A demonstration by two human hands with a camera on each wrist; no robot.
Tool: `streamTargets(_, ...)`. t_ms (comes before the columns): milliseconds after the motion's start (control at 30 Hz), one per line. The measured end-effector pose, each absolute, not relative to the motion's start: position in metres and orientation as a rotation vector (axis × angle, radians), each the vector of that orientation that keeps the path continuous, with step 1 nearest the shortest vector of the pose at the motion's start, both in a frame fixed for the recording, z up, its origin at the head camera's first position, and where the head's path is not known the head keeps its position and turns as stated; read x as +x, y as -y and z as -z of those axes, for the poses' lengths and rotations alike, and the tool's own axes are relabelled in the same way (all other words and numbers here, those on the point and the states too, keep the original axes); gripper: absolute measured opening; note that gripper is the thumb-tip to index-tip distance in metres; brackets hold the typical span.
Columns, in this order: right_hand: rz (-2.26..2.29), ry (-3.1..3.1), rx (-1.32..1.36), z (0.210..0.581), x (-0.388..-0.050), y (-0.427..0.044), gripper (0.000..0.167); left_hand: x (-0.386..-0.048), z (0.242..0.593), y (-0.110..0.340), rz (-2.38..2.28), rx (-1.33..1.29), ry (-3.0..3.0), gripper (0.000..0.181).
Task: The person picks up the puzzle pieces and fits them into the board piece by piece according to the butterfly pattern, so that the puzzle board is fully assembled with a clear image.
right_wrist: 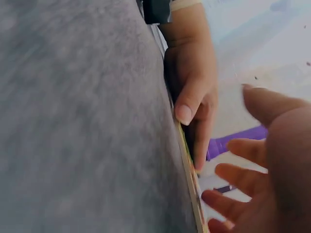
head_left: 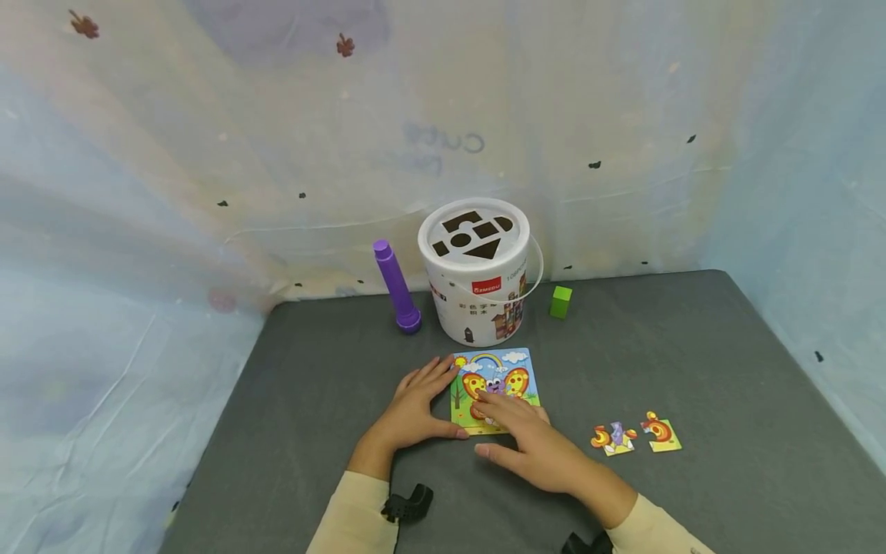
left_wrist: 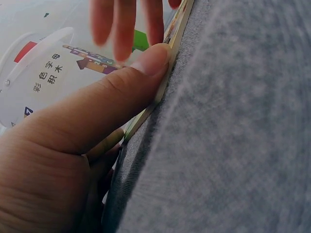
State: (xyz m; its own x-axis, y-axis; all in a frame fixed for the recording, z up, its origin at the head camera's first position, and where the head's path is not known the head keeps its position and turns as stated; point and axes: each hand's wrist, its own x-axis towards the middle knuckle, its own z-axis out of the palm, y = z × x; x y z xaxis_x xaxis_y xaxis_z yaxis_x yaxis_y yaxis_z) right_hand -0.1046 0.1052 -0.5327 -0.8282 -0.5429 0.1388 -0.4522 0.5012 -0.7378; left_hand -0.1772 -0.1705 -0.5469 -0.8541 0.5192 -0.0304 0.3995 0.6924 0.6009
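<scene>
A square butterfly jigsaw puzzle [head_left: 494,360] lies flat on the grey table. My left hand [head_left: 418,408] rests along its left side, thumb at the near left corner and fingertips by the far left corner; its fingers are fairly straight. Above the puzzle's lower right part is my right hand [head_left: 533,442], fingers extended and loosely spread, hiding that part. In the right wrist view those fingers [right_wrist: 248,182] hold nothing. Two loose puzzle pieces lie to the right: one with purple and orange [head_left: 614,438], the other with an orange curved pattern [head_left: 661,432].
Behind the puzzle stands a white bucket [head_left: 460,300] with shape holes in its lid and a wire-like handle. A purple flashlight-shaped object [head_left: 396,285] stands left of it, a green block [head_left: 561,302] right of it. A patterned curtain [head_left: 311,138] surrounds the grey table [head_left: 311,385].
</scene>
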Motion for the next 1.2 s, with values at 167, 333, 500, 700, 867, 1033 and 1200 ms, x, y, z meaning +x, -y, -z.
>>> streamTargets(167, 1.511, -2.656, -0.847, 0.535, -0.103, -0.124, 0.052, -0.177, 0.546, 0.170, -0.900, 0.727, -2.700, 0.117)
streamTargets(333, 1.736, -2.607, -0.802, 0.539, -0.102, -0.152, 0.044, -0.178, 0.547, 0.170, -0.899, 0.726, -2.693, 0.118)
streamTargets(500, 1.810, -2.561, -0.722, 0.540, -0.100, -0.188, 0.045, -0.179, 0.549, 0.170, -0.886, 0.726, -2.692, 0.120)
streamTargets(700, 1.880, -2.503, -0.760, 0.538, -0.102, -0.232, 0.049, -0.180, 0.550, 0.171, -0.871, 0.718, -2.701, 0.120)
streamTargets(867, 1.917, -2.459, -0.761, 0.534, -0.104, -0.266, 0.052, -0.179, 0.548, 0.170, -0.889, 0.719, -2.689, 0.120)
streamTargets(1033, 1.768, -2.521, -0.660, 0.535, -0.107, -0.289, 0.049, -0.178, 0.547, 0.171, -0.922, 0.748, -2.683, 0.118)
streamTargets(1200, 1.499, -2.544, -0.634, 0.538, -0.107, -0.298, 0.058, -0.179, 0.548, 0.171, -0.916, 0.758, -2.686, 0.116)
